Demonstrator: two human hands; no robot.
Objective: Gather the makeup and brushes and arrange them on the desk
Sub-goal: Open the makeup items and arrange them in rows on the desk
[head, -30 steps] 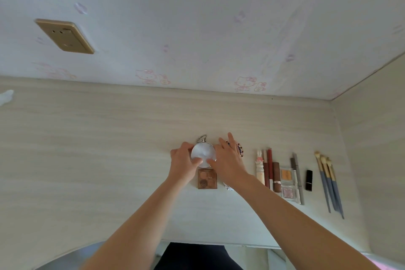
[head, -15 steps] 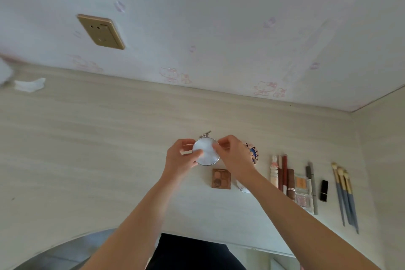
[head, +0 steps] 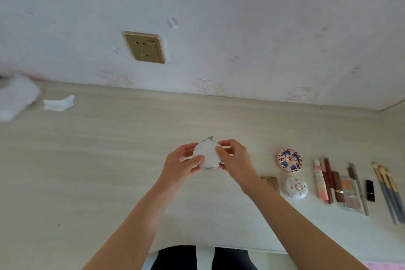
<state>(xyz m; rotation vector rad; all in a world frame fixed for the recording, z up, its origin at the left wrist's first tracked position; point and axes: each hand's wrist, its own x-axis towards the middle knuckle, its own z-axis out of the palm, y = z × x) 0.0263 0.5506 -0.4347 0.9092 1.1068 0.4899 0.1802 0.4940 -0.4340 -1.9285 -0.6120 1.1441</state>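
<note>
The left hand [head: 182, 165] and right hand [head: 236, 160] each gripped the round white compact [head: 207, 154] by its rim, over the middle of the surface [head: 87, 160]. Judged mid-placement: next it wanted setting down beside the blue patterned compact [head: 290, 160] toward the right edge. No writing was legible.

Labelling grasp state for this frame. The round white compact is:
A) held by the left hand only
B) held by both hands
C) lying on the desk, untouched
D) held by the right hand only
B: the left hand and the right hand each grip the round white compact, with fingers curled round its edge from opposite sides.
</note>
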